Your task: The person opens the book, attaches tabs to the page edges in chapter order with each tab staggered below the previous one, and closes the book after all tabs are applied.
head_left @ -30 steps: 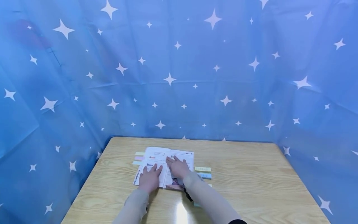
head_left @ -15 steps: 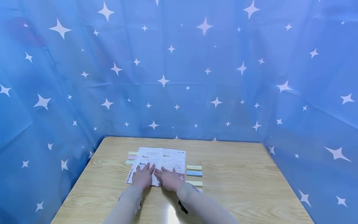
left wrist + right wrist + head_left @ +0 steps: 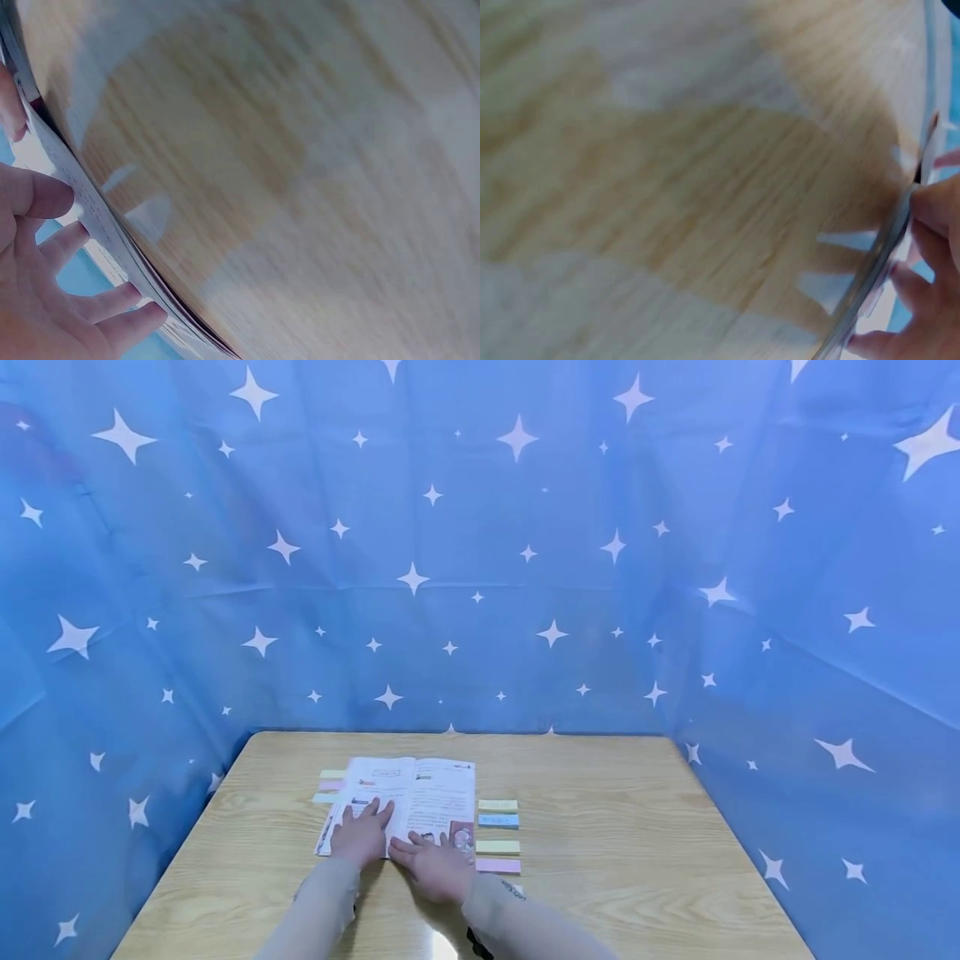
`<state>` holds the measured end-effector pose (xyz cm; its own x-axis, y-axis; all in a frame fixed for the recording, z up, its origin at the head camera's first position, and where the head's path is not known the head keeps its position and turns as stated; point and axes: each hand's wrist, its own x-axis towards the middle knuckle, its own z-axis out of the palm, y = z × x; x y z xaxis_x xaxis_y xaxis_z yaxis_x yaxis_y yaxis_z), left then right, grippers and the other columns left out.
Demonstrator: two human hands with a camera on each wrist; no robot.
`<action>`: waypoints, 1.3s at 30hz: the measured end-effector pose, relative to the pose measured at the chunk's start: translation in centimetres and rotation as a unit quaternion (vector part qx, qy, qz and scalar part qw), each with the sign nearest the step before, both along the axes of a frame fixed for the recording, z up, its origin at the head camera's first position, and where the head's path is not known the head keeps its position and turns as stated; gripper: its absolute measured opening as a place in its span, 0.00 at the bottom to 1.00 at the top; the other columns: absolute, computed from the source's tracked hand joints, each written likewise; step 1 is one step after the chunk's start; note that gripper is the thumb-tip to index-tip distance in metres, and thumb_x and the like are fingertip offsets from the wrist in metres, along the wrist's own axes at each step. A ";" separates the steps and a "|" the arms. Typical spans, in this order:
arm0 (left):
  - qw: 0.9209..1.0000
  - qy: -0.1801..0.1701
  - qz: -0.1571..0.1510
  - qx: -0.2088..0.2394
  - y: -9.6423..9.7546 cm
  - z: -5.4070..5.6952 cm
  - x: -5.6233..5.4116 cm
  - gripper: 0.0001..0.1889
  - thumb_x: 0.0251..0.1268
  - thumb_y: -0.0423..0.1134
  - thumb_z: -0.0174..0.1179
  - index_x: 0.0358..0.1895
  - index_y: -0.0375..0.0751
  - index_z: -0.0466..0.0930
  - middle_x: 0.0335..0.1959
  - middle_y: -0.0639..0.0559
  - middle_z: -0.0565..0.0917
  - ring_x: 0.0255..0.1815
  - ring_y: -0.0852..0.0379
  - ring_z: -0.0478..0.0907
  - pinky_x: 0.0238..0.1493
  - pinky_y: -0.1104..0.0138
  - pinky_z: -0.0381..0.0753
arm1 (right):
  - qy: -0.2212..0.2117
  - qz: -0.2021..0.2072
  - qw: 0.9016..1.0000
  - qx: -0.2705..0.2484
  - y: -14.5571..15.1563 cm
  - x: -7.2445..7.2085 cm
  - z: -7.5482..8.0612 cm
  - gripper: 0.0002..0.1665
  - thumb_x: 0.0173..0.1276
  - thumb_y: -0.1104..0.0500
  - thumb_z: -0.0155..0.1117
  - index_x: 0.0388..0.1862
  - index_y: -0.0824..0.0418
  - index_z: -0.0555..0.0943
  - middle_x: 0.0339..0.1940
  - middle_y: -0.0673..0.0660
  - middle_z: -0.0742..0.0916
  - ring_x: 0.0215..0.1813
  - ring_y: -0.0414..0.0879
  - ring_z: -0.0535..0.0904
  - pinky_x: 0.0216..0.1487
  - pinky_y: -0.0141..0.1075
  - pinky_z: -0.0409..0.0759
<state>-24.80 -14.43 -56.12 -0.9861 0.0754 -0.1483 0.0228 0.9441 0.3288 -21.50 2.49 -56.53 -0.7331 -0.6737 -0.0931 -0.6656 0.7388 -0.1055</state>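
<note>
An open book (image 3: 442, 789) with printed white pages lies on the wooden table. My left hand (image 3: 360, 841) rests on the lower part of its left page, fingers spread. Near the bottom edge, by the spine, my right hand (image 3: 435, 867) lies on the right page with its fingers extended. In the left wrist view, the left hand (image 3: 52, 277) has its fingers apart over the pages (image 3: 97, 217). The right wrist view shows the right hand (image 3: 926, 277) at the book's edge (image 3: 870, 277). A reddish picture (image 3: 462, 837) shows on the right page's lower corner.
Left of the book lie pale green, pink (image 3: 332, 785) and mint strips (image 3: 326, 797). To its right, yellow (image 3: 498, 806), blue (image 3: 498, 820), another yellow and pink strips (image 3: 498, 866) form a column. A blue star-patterned curtain (image 3: 480, 543) surrounds the wooden table (image 3: 637, 860).
My right hand has slid down the right page to the book's near edge, uncovering print and the picture. The left hand stays on the left page. The head view has turned right.
</note>
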 end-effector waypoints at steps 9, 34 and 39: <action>1.000 -0.007 -0.002 0.001 0.0 0.2 0.2 0.29 0.65 0.36 0.51 0.71 0.48 0.67 0.73 0.39 0.62 0.69 0.18 0.45 0.60 0.27 0.51 | 0.024 0.006 1.000 0.015 0.0 0.6 0.4 0.26 0.78 0.49 0.46 0.73 0.39 0.66 0.73 0.36 0.67 0.73 0.43 0.62 0.63 0.58 0.70; 1.000 -0.016 0.008 0.017 -0.3 0.0 0.0 0.29 0.67 0.33 0.43 0.72 0.48 0.65 0.74 0.40 0.60 0.71 0.20 0.42 0.63 0.29 0.48 | -0.017 -0.189 0.963 -0.189 12.2 -7.4 3.3 0.28 0.75 0.53 0.55 0.71 0.60 0.69 0.66 0.58 0.77 0.39 0.60 0.83 0.47 0.52 0.81; 1.000 -0.013 0.006 0.013 -0.2 0.1 0.1 0.29 0.66 0.33 0.43 0.72 0.48 0.65 0.74 0.41 0.60 0.70 0.20 0.43 0.63 0.29 0.49 | -0.013 -0.192 0.965 -0.180 13.7 -7.5 2.7 0.24 0.72 0.58 0.59 0.65 0.63 0.75 0.60 0.59 0.82 0.56 0.56 0.80 0.57 0.50 0.77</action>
